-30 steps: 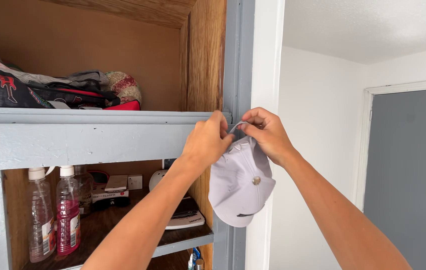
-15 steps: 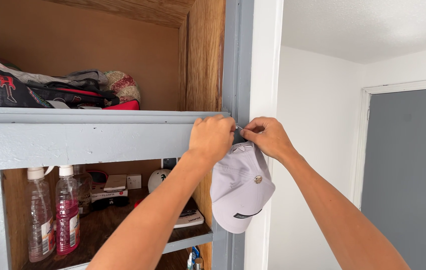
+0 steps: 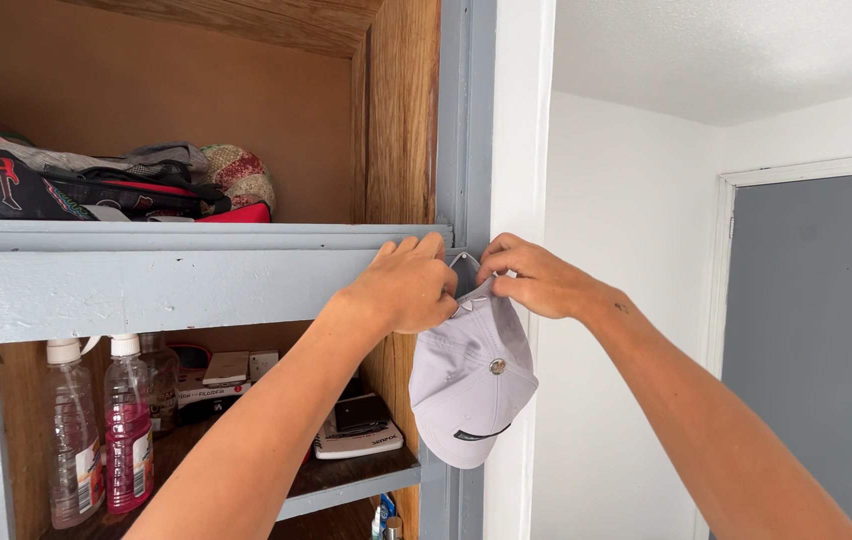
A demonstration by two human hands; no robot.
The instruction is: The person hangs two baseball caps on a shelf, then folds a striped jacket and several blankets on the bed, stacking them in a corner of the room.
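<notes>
A grey-painted shelf unit [image 3: 166,275] with wood-grain inner walls fills the left of the view; its upper shelf [image 3: 186,236] bears a dark patterned bag [image 3: 6,185], a heap of grey and red cloth [image 3: 161,190] and a rounded quilted piece [image 3: 241,178]; the lower shelf [image 3: 346,478] is dark wood with a grey front edge; on it stand a clear spray bottle [image 3: 71,440] and a pink-filled one [image 3: 128,430] side by side, with small boxes [image 3: 216,380] behind and a white book under a dark wallet [image 3: 358,430] near the right end.
</notes>
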